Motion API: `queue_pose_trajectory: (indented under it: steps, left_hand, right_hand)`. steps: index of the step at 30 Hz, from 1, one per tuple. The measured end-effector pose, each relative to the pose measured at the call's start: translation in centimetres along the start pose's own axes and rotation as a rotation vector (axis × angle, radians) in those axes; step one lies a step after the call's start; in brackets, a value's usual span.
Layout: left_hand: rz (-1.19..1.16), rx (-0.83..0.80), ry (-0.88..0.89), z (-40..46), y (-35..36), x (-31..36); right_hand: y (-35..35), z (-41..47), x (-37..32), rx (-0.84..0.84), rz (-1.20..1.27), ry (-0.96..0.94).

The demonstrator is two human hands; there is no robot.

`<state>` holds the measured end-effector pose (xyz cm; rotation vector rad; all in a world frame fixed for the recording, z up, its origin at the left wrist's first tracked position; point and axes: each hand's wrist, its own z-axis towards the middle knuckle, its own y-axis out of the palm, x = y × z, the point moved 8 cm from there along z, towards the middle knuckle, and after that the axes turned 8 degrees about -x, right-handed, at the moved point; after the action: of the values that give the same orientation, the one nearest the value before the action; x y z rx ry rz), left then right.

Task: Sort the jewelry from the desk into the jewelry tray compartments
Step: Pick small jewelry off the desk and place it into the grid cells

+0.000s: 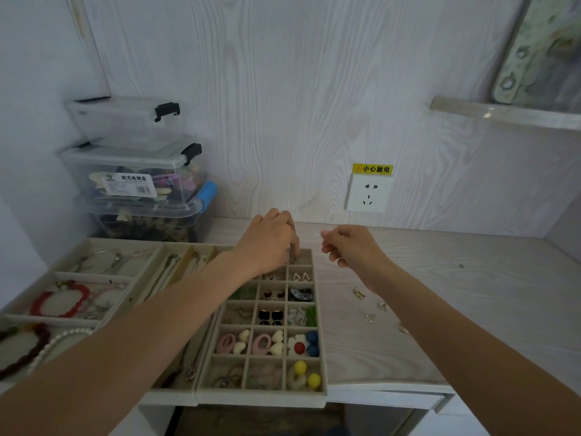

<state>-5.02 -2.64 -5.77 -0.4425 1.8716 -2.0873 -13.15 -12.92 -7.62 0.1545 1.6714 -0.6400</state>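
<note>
While my left hand (270,243) hangs over the far right corner of the jewelry tray (261,396), its fingers point down into the top compartment (303,258), and I cannot tell whether that grip is pinching a piece or has already let go. My right hand (349,247) hovers just beside the tray's far end, fingers curled together, with a thin pale sliver showing at the fingertips; it is too small to name. To finish this placement cleanly I would lower the left fingertips until they nearly meet the felt floor, release inside the dividers, and lift straight up so nothing catches. Several small metal earrings (358,292) lie loose on the tabletop (471,294) under my right forearm, well apart from the tray. I judge those come next, matched into pairs.
</note>
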Motion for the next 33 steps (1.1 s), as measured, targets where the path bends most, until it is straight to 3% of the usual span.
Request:
queue_pose_trajectory:
  steps: [8,21,33]
  left_hand:
    - [0.061,-0.002,0.032,-0.1,0.1,0.6]
    - [0.067,-0.229,0.086,2.0,1.2,0.3]
    - [0.223,-0.073,0.028,3.2,0.7,1.6]
  right_hand:
    - [0.2,0.2,0.2,-0.022,0.0,0.016]
    - [0.3,0.0,0.0,-0.03,0.004,0.013]
    - [-0.2,0.0,0.1,-0.026,0.013,0.012]
